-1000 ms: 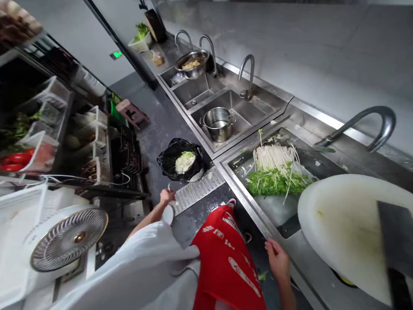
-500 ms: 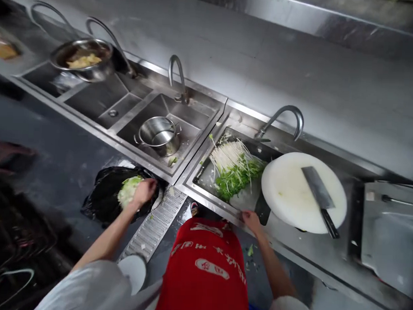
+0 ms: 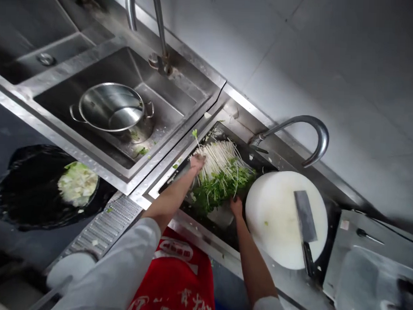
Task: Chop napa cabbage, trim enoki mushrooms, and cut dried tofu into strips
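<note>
A heap of thin white stems [image 3: 218, 160] with green leaves [image 3: 215, 189] lies in the right-hand sink [image 3: 177, 224]. Against the left side of the white stems is my left hand [image 3: 197, 162]; its fingertips are partly hidden there, so I cannot tell how tightly they close. My right hand [image 3: 236, 206] is at the lower right edge of the leaves, beside the round white cutting board [image 3: 272, 211], its fingers too small and blurred to read. A cleaver [image 3: 305, 215] with a black handle rests on the board.
A two-handled steel pot [image 3: 116, 113] stands in the neighbouring sink. A black bag [image 3: 25, 189] with chopped pale vegetable pieces [image 3: 78, 184] is at the lower left. A curved faucet [image 3: 309, 120] rises behind the board. A clear tub [image 3: 358, 273] sits at the far right.
My left hand has moved from the black bag to the white stems. My right hand has left the sink's front edge and reached the leaves. The view has shifted closer to the sinks.
</note>
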`<act>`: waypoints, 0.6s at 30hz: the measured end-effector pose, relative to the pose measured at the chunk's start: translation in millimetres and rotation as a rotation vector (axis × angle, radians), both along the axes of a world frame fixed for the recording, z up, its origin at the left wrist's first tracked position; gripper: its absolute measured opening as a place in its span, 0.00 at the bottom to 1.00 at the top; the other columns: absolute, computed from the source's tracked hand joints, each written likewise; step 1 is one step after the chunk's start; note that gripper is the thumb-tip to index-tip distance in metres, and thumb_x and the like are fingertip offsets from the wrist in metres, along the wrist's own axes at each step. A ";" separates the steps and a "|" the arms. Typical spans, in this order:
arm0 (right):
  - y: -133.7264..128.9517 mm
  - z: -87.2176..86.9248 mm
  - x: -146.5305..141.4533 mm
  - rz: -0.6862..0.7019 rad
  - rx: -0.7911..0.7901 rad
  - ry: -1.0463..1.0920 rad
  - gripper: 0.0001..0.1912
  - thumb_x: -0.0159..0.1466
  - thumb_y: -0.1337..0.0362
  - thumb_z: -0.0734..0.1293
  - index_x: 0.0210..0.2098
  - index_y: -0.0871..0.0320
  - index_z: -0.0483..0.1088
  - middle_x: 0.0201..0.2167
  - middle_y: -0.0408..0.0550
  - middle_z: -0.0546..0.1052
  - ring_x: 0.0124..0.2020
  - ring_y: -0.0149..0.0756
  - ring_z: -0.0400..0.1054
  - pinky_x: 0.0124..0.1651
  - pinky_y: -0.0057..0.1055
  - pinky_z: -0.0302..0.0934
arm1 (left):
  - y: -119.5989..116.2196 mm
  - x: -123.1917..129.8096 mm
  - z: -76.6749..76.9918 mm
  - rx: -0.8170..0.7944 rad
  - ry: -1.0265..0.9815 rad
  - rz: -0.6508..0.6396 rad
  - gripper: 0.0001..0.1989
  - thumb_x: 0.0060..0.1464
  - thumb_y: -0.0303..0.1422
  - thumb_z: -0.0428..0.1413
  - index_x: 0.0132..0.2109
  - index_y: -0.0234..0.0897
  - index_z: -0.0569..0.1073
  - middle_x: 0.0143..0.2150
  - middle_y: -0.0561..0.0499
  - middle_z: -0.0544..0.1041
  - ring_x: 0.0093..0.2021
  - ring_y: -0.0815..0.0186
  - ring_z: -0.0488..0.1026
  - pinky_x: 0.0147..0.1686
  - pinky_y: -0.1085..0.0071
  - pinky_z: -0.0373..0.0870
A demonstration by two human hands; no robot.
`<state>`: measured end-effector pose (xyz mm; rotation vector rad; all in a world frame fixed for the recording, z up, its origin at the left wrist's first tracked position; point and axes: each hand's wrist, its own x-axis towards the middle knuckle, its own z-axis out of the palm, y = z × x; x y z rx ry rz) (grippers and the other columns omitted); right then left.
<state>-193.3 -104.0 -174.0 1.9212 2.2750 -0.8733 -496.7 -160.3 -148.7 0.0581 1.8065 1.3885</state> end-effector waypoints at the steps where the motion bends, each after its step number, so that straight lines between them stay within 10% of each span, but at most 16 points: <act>1: 1.6 -1.5 2.8 0.006 -0.005 0.003 0.25 0.65 0.55 0.61 0.49 0.69 0.78 0.44 0.65 0.83 0.47 0.51 0.79 0.51 0.38 0.71 | 11.2 0.3 -3.3 -0.014 -0.028 0.031 0.17 0.66 0.32 0.53 0.57 0.27 0.74 0.28 0.48 0.76 0.24 0.65 0.71 0.31 0.67 0.69; 5: -6.8 8.6 14.9 0.053 -0.036 0.045 0.31 0.67 0.49 0.58 0.54 0.67 0.77 0.32 0.57 0.83 0.35 0.48 0.79 0.41 0.38 0.73 | 22.5 1.0 14.8 0.014 -0.079 0.079 0.10 0.66 0.31 0.54 0.49 0.29 0.76 0.27 0.52 0.73 0.21 0.72 0.63 0.26 0.73 0.64; 11: -33.3 42.9 12.9 0.269 -0.113 0.093 0.35 0.68 0.54 0.59 0.72 0.60 0.61 0.34 0.53 0.83 0.35 0.49 0.80 0.41 0.41 0.73 | -59.1 26.2 76.9 0.437 0.501 -0.089 0.20 0.69 0.45 0.53 0.51 0.35 0.80 0.42 0.44 0.79 0.37 0.63 0.74 0.42 0.67 0.74; 14: -16.7 59.3 -17.2 0.249 0.064 -0.033 0.29 0.68 0.58 0.59 0.64 0.62 0.70 0.42 0.62 0.83 0.44 0.50 0.79 0.50 0.42 0.69 | -84.1 56.7 64.9 0.425 0.657 -0.289 0.18 0.70 0.39 0.50 0.57 0.37 0.79 0.48 0.42 0.78 0.47 0.59 0.76 0.53 0.63 0.74; 18: 29.0 65.1 -109.6 0.366 0.236 0.097 0.20 0.70 0.61 0.56 0.47 0.62 0.78 0.42 0.60 0.82 0.45 0.47 0.76 0.54 0.40 0.66 | -70.9 80.8 7.6 0.192 0.547 -0.428 0.22 0.62 0.25 0.51 0.60 0.35 0.78 0.49 0.40 0.78 0.51 0.56 0.76 0.58 0.59 0.73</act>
